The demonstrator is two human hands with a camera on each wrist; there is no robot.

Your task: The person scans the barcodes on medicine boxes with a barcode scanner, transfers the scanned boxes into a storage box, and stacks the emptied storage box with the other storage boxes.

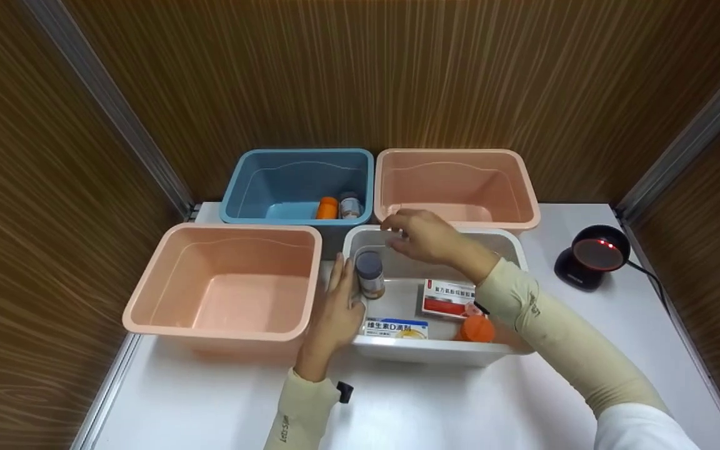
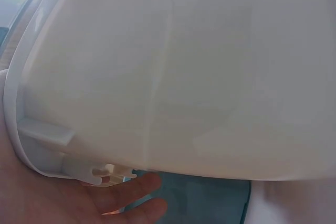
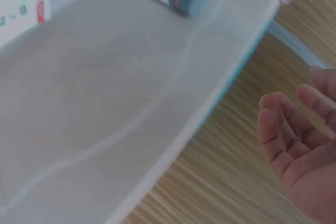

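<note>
My left hand (image 1: 337,312) rests against the left rim of the white bin (image 1: 422,350), its fingers fairly straight along the outside. In the left wrist view, the fingers (image 2: 142,198) lie beside the bin's outer wall. My right hand (image 1: 425,236) hovers above the bin's far side with fingers loosely bent and nothing held; its palm (image 3: 315,177) shows bare in the right wrist view. Inside the white bin are a grey-capped bottle (image 1: 370,275), a red-and-white medicine box (image 1: 446,299), a blue-and-white medicine box (image 1: 395,328) and an orange-capped bottle (image 1: 477,329).
Behind stands a blue bin (image 1: 297,222) holding an orange-capped bottle (image 1: 327,208) and a pale bottle (image 1: 350,206). One pink bin (image 1: 457,153) is at the back right, another pink bin (image 1: 210,335) at the left. A black scanner (image 1: 591,256) with a cable stands at the right.
</note>
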